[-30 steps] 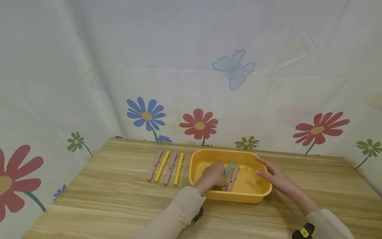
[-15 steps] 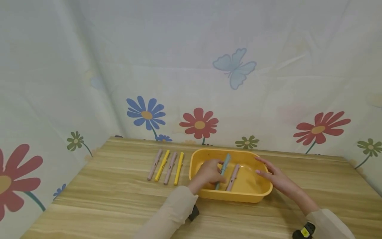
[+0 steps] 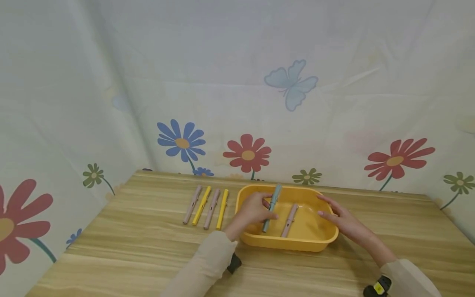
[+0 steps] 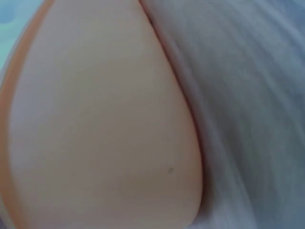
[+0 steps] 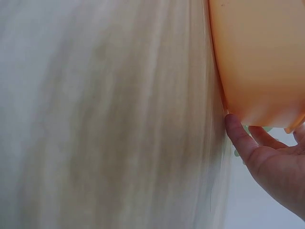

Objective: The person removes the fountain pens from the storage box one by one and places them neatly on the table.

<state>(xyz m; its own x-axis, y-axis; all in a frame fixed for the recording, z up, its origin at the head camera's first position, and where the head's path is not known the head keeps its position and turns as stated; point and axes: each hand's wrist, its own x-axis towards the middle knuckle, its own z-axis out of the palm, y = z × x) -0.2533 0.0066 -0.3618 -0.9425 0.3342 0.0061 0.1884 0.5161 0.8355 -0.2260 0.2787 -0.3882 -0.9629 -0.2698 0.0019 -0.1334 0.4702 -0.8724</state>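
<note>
In the head view my left hand pinches a teal pen and holds it tilted over the left half of a yellow plastic basket. A pink pen lies inside the basket, to the right of the held one. At the basket's right end, my right hand grips the rim, with two fingertips over the edge. The right wrist view shows that hand with fingers against the outside of the orange-looking basket wall. The left wrist view is filled by a close, smooth basket wall; no fingers show there.
Left of the basket, a row of pens lies on the wooden table: a pink pen, a yellow pen, another pink pen and another yellow pen. A flowered cloth hangs behind the table.
My left hand has lifted the teal pen off the basket floor and moved it up and to the left. The right hand and the basket have stayed in place.
</note>
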